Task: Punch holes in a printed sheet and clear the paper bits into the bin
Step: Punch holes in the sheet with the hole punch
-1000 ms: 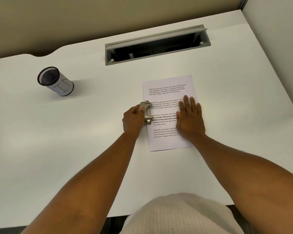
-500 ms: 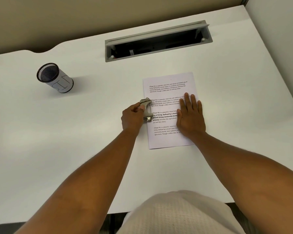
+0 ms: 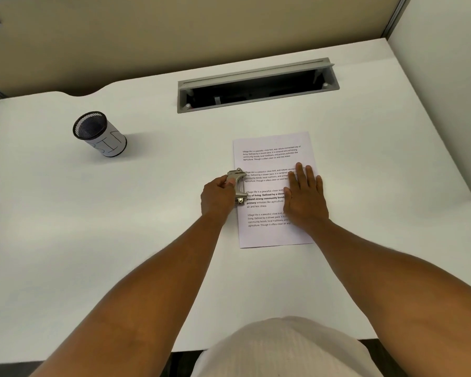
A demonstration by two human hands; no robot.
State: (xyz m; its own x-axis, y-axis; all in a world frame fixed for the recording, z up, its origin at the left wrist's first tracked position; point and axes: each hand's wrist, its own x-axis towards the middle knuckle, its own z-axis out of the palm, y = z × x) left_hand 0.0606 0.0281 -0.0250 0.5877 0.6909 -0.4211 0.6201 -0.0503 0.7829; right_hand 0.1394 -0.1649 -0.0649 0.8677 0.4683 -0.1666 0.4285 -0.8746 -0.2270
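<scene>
Your L hand (image 3: 218,195) grips the metal punch (image 3: 239,186) at the printed sheet (image 3: 272,148)'s left edge, mid-desk (image 3: 93,240); your R hand (image 3: 305,197) presses flat on the sheet, fingers straight. Mesh bin (image 3: 99,134) stands far left.

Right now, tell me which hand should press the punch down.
Left, probably. The left hand already grips the hole punch at the printed sheet's left edge; the right hand lies flat, pinning the sheet.

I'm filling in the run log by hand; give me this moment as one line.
stage: punching | left hand: grips hole punch at sheet's left edge | right hand: flat on printed sheet | bin: upright, far left
</scene>
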